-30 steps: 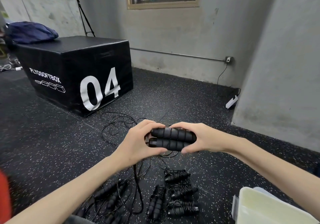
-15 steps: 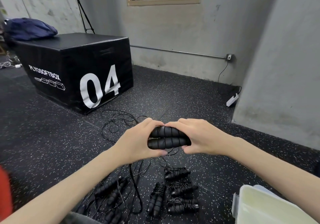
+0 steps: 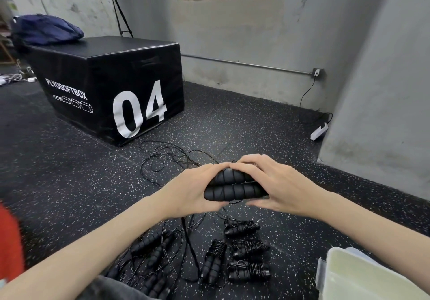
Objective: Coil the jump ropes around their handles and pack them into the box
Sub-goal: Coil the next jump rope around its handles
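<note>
Your left hand [image 3: 193, 189] and right hand [image 3: 274, 183] curl round pair of handles [image 3: 232, 187], held mid-air over floor. Handles lie side by side, long axis left-right between palms. Cord [image 3: 186, 234] hangs under left hand: wrap crosswise.

One head-worn wide-angle view looks forward and down, close over both hands [image 3: 232, 183], toward the speckled floor [image 3: 69, 183] and far wall [image 3: 232, 32]
</note>
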